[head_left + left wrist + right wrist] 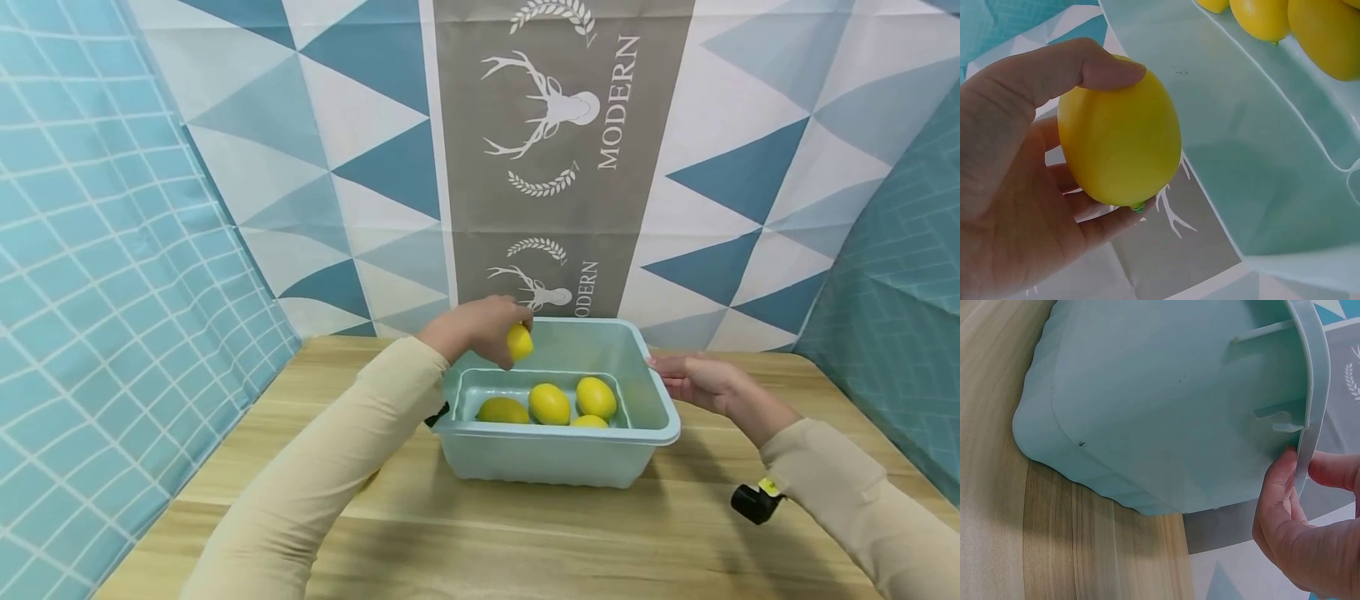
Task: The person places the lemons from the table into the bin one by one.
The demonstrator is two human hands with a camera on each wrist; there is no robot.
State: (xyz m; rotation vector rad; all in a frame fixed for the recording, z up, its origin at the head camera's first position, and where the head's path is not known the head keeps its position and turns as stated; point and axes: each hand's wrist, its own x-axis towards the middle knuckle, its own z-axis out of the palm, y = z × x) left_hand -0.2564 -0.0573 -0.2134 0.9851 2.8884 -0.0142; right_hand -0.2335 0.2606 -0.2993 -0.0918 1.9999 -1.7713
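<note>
A pale green plastic basin (547, 457) stands on the table with several yellow lemons (549, 405) lying on its bottom. Above the basin's far left part, my left hand (489, 330) grips another lemon (1121, 137). In the left wrist view the thumb lies across the top of this lemon, fingers are behind it, and its small green tip points down. On the opposite side, my right hand (699, 383) pinches the basin's rim (1315, 381), thumb on one face and fingers under the lip.
The wooden table (480, 542) runs up to a patterned backdrop (540, 217) close behind the basin. Tiled-print sheets (97, 225) close off the left side, and another sheet stands at right. A small yellow thing (369, 481) shows beside my left forearm, mostly hidden.
</note>
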